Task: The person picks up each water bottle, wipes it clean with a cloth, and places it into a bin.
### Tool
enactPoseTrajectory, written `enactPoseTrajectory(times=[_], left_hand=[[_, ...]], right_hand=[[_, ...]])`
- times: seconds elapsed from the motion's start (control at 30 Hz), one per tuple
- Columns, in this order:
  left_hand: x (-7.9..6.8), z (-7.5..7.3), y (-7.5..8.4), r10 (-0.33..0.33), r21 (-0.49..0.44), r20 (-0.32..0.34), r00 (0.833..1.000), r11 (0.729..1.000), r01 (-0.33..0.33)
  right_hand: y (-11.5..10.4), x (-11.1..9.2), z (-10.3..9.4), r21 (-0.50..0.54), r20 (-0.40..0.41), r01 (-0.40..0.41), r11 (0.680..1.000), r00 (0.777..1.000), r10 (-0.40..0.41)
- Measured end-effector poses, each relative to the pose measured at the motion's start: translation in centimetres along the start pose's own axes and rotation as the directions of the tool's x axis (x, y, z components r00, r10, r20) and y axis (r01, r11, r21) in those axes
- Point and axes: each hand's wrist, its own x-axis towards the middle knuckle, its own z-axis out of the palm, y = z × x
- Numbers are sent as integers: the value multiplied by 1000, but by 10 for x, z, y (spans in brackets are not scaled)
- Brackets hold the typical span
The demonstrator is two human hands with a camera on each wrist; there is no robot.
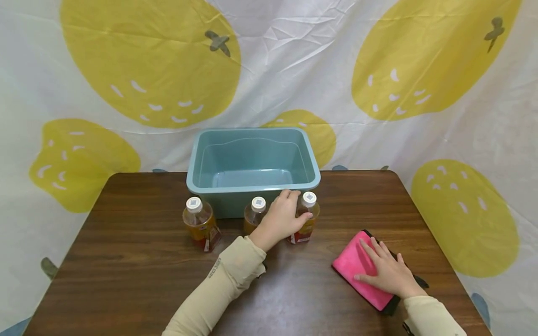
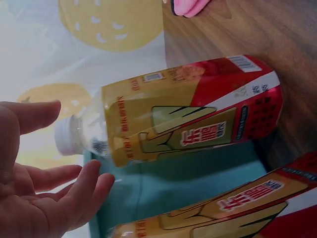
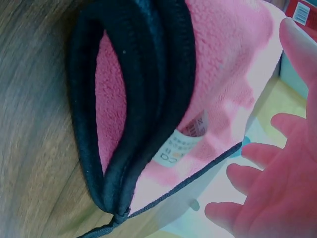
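Observation:
My left hand (image 1: 282, 218) is beside the white-capped drink bottle (image 1: 309, 215) on the right. In the left wrist view, the thumb and fingers stand around that bottle's cap (image 2: 68, 136) with gaps between. A middle bottle (image 1: 254, 213) is partly hidden behind the left hand. Farther left stands another bottle (image 1: 199, 224); all have gold and red labels. At the right, a folded pink cloth (image 1: 357, 261) with black edging lies under my right hand (image 1: 388, 273), whose fingers are spread over it. Whether they press the cloth cannot be told. The right wrist view shows the cloth's white tag (image 3: 176, 148).
A blue-green plastic basin (image 1: 254, 189) stands at the back of the brown wooden table (image 1: 126, 261), directly behind the bottles. Behind the table hangs a white curtain (image 1: 294, 84) printed with yellow fruit.

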Motion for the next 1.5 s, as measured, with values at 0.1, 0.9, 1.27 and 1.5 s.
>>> enactPoseTrajectory(times=[0.1,0.9,1.27,1.5], left_hand=[[1,5,0,-23,-9,7,1000,1000,23],[3,28,-3,-54,-26,-76,996,998,52],[2,26,-5,-112,-70,-17,994,991,110],[4,28,-6,-91,-45,-17,996,995,90]], right_hand=[[0,0,2,-11,0,4,1000,1000,-4],[6,4,18,81,11,13,997,1000,-14],[-2,8,18,96,89,-30,995,996,22],[-4,10,14,81,96,-51,995,994,43]])
